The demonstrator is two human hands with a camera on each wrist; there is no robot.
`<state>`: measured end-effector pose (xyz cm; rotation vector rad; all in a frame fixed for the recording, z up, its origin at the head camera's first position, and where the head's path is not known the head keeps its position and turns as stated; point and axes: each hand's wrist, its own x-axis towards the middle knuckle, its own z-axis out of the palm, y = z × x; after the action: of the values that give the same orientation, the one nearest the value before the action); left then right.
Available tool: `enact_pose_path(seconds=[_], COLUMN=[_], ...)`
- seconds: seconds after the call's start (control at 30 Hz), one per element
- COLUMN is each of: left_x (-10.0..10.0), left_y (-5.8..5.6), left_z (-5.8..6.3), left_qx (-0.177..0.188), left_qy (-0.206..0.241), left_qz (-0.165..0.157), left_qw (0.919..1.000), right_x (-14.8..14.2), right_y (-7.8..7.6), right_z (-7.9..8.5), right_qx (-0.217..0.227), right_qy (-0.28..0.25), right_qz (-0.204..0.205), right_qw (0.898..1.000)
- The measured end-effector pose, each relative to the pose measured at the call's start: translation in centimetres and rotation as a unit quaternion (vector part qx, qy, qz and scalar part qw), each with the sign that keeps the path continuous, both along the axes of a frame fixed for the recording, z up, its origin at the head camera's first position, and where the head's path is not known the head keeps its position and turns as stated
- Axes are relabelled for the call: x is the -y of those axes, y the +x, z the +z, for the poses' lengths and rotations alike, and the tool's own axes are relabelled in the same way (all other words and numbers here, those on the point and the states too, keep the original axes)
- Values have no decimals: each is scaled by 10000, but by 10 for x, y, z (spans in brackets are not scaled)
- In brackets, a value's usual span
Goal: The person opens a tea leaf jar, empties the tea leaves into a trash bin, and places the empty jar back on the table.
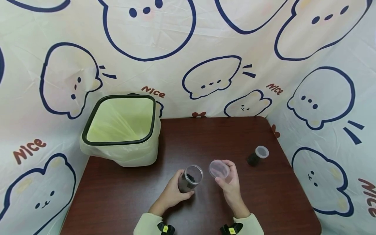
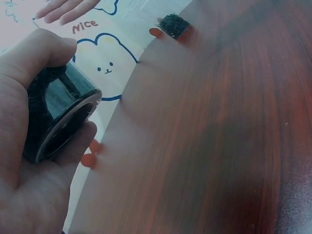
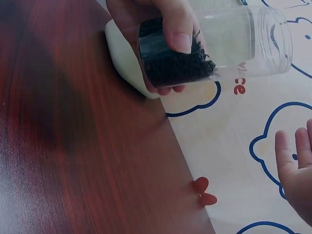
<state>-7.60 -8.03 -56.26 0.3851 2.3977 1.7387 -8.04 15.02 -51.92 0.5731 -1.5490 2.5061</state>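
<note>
My left hand (image 1: 172, 193) grips a clear plastic jar (image 1: 185, 185), its fingers and thumb wrapped around the lower part. Dark, shredded dry bits like tea leaves (image 3: 178, 63) fill the jar's bottom portion. The jar's mouth is uncovered and tilts up toward the head camera. A short gap away, my right hand (image 1: 232, 187) pinches a round translucent lid (image 1: 219, 169) by its edge. That lid does not show in the wrist views. Farther right on the table stands a second jar (image 1: 253, 159) with dark contents and a whitish round top (image 1: 262, 152).
A pale green bin (image 1: 138, 158) with a dark rim and a plastic liner stands at the table's back left. The brown wooden table (image 1: 205, 140) meets a cloth backdrop (image 1: 164, 75) printed with cartoon animals at its back and sides.
</note>
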Motion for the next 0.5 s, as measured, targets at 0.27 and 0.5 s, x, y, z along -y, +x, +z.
enact_pose_path(seconds=[0.27,0.5], left_x=[5,10], left_y=[0,0], left_z=[1,1], left_qx=[-46,-165], left_qy=[35,13], left_qz=[79,195], left_qw=[10000,9997], right_x=[-8,-15], right_y=[-1,-5], right_z=[-5,-8], right_qx=[175,123], right_qy=[489,911], right_qz=[-275,-447], right_qw=[9983,9948])
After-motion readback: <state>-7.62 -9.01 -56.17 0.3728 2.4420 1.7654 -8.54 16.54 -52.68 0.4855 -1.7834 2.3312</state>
